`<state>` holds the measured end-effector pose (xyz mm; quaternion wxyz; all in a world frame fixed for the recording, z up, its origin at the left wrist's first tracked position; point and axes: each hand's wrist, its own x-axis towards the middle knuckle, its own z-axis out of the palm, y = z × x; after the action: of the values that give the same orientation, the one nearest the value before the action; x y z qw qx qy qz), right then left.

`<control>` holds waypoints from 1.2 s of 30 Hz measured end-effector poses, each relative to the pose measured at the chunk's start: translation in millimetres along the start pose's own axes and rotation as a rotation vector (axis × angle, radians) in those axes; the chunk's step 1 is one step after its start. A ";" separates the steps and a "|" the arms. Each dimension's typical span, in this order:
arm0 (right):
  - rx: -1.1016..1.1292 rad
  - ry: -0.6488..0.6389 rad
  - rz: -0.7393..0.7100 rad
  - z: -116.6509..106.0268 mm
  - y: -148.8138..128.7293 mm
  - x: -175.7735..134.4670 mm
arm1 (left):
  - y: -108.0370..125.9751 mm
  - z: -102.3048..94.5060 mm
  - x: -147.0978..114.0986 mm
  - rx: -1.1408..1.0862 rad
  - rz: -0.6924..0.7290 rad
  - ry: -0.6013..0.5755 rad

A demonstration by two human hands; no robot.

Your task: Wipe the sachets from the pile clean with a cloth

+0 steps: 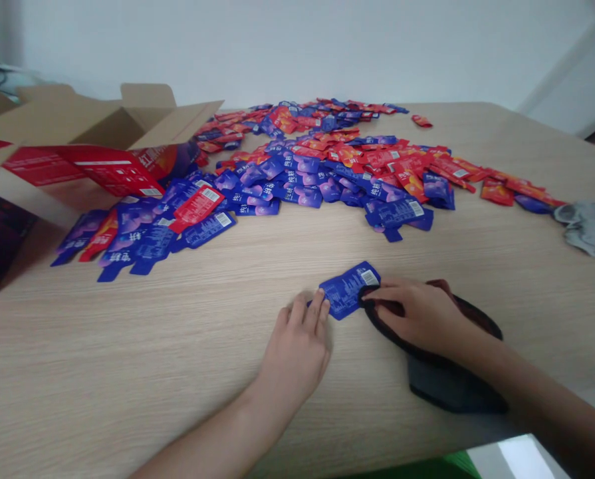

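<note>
A blue packet (pixel 344 293) with pale print and a white barcode lies flat on the table in front of me. My left hand (pixel 300 336) rests its outstretched fingertips on the packet's left end. At the other end, my right hand (pixel 417 313) has its fingers closed on the tip of a dark object with a thick black rim (pixel 481 322). That tip overlaps the packet's right edge. The dark object has a reddish-brown inner side and a grey lower part; its exact kind I cannot make out. My right hand and forearm cover part of it.
Piles of blue and red packets (pixel 297 179) stretch across the back of the table (pixel 202 372). An open cardboard box (pixel 102 120) stands at the left. A grey crumpled cloth, perhaps a glove (pixel 591 229), lies at the right edge. One red packet (pixel 421 121) sits apart at the back.
</note>
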<state>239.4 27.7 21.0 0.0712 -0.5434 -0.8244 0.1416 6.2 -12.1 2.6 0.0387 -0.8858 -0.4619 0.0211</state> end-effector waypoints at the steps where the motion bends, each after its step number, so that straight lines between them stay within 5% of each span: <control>1: -0.013 0.003 0.032 -4.8 5.9 -0.6 | 0.2 0.3 0.1 0.000 0.000 0.000; 8: 0.125 0.209 -0.109 -3.7 -26.9 15.0 | 1.7 -2.3 1.5 -0.032 -0.019 -0.012; 13: -0.114 0.210 -0.212 23.1 -46.2 33.1 | 2.7 -6.8 0.9 -0.112 -0.067 -0.067; 21: -0.122 0.257 -0.057 23.5 12.5 15.2 | 0.3 -6.2 0.1 -0.108 -0.056 -0.066; 26: 0.000 0.184 0.054 3.3 35.3 14.8 | 0.3 -5.8 0.3 -0.107 -0.056 -0.044; 30: 0.086 0.278 -0.037 -11.7 2.1 24.1 | 0.7 -7.2 0.6 -0.111 -0.050 -0.026; 33: 0.040 0.199 -0.204 -1.7 -29.8 31.3 | 0.4 -6.9 0.9 -0.114 -0.051 -0.033; 36: -0.062 0.139 -0.213 14.8 -32.4 34.3 | 0.7 -4.3 0.0 -0.106 -0.058 -0.039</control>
<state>193.3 44.9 15.8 0.1261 -0.4634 -0.8744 0.0695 7.2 -12.7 6.8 -0.0168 -0.8724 -0.4884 0.0125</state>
